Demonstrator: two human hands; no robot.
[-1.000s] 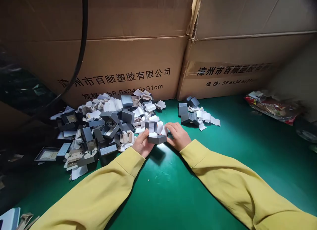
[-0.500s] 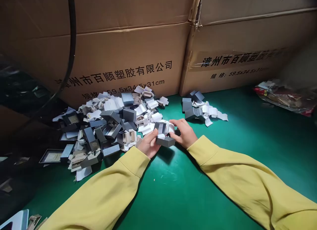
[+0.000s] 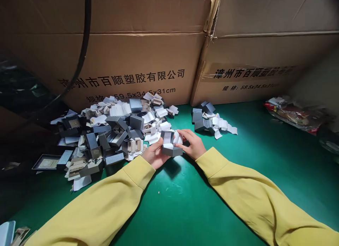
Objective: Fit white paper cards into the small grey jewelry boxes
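Note:
A small grey hinged box (image 3: pixel 172 151) is held above the green table with its lid raised; print shows inside the lid. My left hand (image 3: pixel 155 155) grips it from the left, thumb against the lid's side. My right hand (image 3: pixel 194 143) pinches a white insert (image 3: pixel 178 137) at the box's right side. Whether that insert is wholly out of the box I cannot tell. Just left of my hands spreads a heap of grey boxes (image 3: pixel 116 159) mixed with white and brown card inserts. Behind my right hand lies a smaller group of grey boxes (image 3: pixel 203 125) and white inserts (image 3: pixel 224 125).
Two big printed cardboard cartons (image 3: pixel 127 55) stand along the back of the green table (image 3: pixel 164 210). A black cable (image 3: pixel 84 48) hangs at the left. Clear plastic bags with red parts (image 3: pixel 291 113) lie far right. A pale flat object (image 3: pixel 6 232) sits at the lower left corner.
The view has shifted slightly. Both hands still hold the box and insert, and the box's open lid now faces me more, showing its print.

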